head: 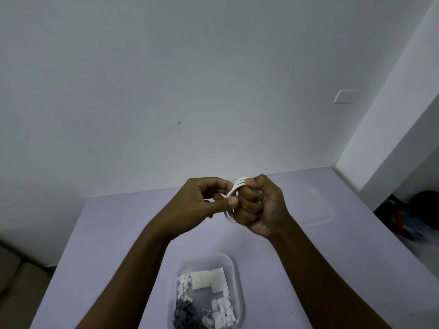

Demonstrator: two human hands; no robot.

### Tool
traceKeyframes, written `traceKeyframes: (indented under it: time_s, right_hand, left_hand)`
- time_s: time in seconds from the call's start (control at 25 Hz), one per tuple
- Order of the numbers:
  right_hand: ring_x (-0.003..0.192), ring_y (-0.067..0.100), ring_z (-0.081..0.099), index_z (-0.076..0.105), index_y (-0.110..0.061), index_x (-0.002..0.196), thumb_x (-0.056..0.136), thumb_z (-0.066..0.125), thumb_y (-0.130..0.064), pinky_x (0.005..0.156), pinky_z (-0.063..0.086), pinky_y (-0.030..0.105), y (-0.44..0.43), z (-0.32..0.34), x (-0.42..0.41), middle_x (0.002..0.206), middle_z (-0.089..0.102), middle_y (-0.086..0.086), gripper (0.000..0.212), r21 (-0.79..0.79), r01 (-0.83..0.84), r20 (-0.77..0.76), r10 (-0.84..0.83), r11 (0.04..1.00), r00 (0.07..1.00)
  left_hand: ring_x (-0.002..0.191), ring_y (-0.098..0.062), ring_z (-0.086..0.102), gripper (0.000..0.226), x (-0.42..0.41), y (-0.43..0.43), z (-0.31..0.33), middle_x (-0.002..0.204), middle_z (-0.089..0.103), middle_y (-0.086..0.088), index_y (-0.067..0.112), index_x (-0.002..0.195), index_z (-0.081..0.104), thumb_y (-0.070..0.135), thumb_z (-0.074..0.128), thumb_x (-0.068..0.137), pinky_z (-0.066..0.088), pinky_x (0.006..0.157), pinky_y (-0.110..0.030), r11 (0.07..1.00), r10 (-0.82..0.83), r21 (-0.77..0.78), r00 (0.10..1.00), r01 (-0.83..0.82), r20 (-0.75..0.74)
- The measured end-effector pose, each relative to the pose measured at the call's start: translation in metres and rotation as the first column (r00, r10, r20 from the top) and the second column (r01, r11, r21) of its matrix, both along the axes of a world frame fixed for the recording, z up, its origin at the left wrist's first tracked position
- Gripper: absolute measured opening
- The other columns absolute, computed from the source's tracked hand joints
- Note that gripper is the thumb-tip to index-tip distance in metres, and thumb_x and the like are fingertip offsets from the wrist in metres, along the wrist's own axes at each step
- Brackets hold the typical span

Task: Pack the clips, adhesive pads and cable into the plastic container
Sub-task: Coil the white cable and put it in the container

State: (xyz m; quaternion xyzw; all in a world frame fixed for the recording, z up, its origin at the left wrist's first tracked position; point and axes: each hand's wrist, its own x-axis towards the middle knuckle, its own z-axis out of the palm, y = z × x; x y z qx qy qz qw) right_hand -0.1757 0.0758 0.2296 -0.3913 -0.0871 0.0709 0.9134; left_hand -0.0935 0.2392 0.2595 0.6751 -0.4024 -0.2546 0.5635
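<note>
While both hands are up in the air over the purple table [114,233], they meet in the middle and hold the white cable [234,189] together. The right hand [260,207] is curled into a tight fist, and the loops of the cable go round its fingers. The left hand [202,206] is partly curled too. Its thumb and first finger pinch the cable right beside the right fist. I cannot tell if the two hands touch each other. The cable is up in the hands, high above the plastic container [238,283]. The container sits on the table close to the person, between the two arms. Inside it lie white clips [184,282], grey clips [184,313] and flat white adhesive pads [209,279]. A clear lid [314,207] lies on the table, farther back on the right side, well apart from the container.
</note>
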Motion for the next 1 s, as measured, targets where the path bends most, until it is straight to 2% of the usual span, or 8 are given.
traceKeyframes:
  time_s: [0.12,0.2,0.4,0.6,0.68,0.8,0.88,1.0]
  right_hand:
    - [0.028,0.012,0.019,0.035,-0.020,0.047,0.079,0.064,-0.028,0.039,0.015,0.015,0.002,-0.006,0.000,0.034,0.027,-0.003,0.043,-0.045,-0.001,-0.015,0.000,0.999,1.000]
    - [0.029,0.014,0.036,0.045,-0.015,0.049,0.080,0.061,-0.021,0.040,0.029,0.016,-0.002,-0.004,-0.002,0.036,0.042,0.002,0.036,-0.140,0.040,-0.011,-0.042,0.989,0.999]
    - [0.052,0.033,0.066,0.058,-0.008,0.056,0.093,0.051,-0.012,0.056,0.052,0.031,-0.011,0.009,-0.008,0.051,0.060,0.015,0.038,-0.412,0.205,0.049,-0.203,0.888,0.978]
    - [0.056,0.032,0.068,0.074,-0.007,0.071,0.083,0.073,-0.016,0.054,0.056,0.034,-0.023,0.007,-0.007,0.059,0.065,0.014,0.015,-0.508,0.589,0.218,-0.568,0.629,0.794]
    - [0.072,0.034,0.071,0.077,-0.006,0.082,0.081,0.075,-0.016,0.068,0.060,0.040,-0.026,0.002,-0.007,0.076,0.072,0.016,0.011,-0.524,0.627,0.282,-0.578,0.576,0.766]
    - [0.093,0.031,0.067,0.077,-0.009,0.097,0.083,0.076,-0.019,0.079,0.053,0.041,-0.033,-0.006,-0.010,0.098,0.072,0.010,0.017,-0.657,0.642,0.411,-0.527,0.395,0.744]
    - [0.089,0.027,0.067,0.078,-0.011,0.098,0.082,0.078,-0.019,0.079,0.053,0.041,-0.036,-0.008,-0.011,0.093,0.074,0.006,0.018,-0.683,0.628,0.397,-0.532,0.372,0.748]
    - [0.084,0.024,0.072,0.079,-0.012,0.098,0.081,0.079,-0.014,0.083,0.058,0.036,-0.033,-0.015,-0.008,0.088,0.078,0.007,0.017,-0.662,0.626,0.350,-0.569,0.412,0.744]
  left_hand:
    - [0.068,-0.013,0.050,0.017,0.003,-0.003,-0.010,0.081,0.068,0.002,0.012,0.102,0.073,0.021,0.069,0.089,0.037,0.058,-0.031,1.000,-0.003,0.011,1.000,0.003,-0.025]
    - [0.069,-0.014,0.047,0.017,0.005,-0.001,-0.014,0.083,0.068,-0.002,0.014,0.104,0.073,0.020,0.063,0.093,0.037,0.061,-0.033,1.000,-0.017,0.008,0.999,0.018,-0.047]
    - [0.071,-0.007,0.053,0.017,-0.002,-0.010,-0.014,0.086,0.069,-0.007,0.016,0.101,0.070,0.023,0.055,0.099,0.039,0.063,-0.026,1.000,0.027,0.006,0.999,-0.027,0.046]
    - [0.065,-0.002,0.048,0.019,-0.001,-0.016,-0.012,0.080,0.063,0.008,0.014,0.103,0.069,0.023,0.053,0.100,0.038,0.061,-0.016,0.997,0.074,-0.045,0.993,-0.070,0.089]
    - [0.064,-0.005,0.046,0.019,0.003,-0.016,-0.014,0.079,0.063,0.007,0.016,0.104,0.069,0.025,0.052,0.100,0.038,0.061,-0.024,0.994,0.093,-0.060,0.994,-0.090,0.050]
    - [0.067,-0.012,0.046,0.020,0.004,-0.015,-0.019,0.081,0.064,0.002,0.017,0.106,0.068,0.026,0.052,0.101,0.039,0.061,-0.030,0.995,0.089,-0.054,0.996,-0.088,0.018]
    - [0.067,-0.011,0.045,0.021,0.004,-0.015,-0.023,0.084,0.066,0.004,0.014,0.108,0.068,0.024,0.050,0.102,0.038,0.060,-0.026,0.998,0.048,-0.046,0.997,-0.050,-0.054]
    - [0.068,-0.009,0.045,0.024,0.007,-0.015,-0.032,0.093,0.068,-0.003,0.009,0.110,0.067,0.021,0.049,0.101,0.033,0.057,-0.023,0.996,-0.034,-0.085,0.935,0.004,-0.353]
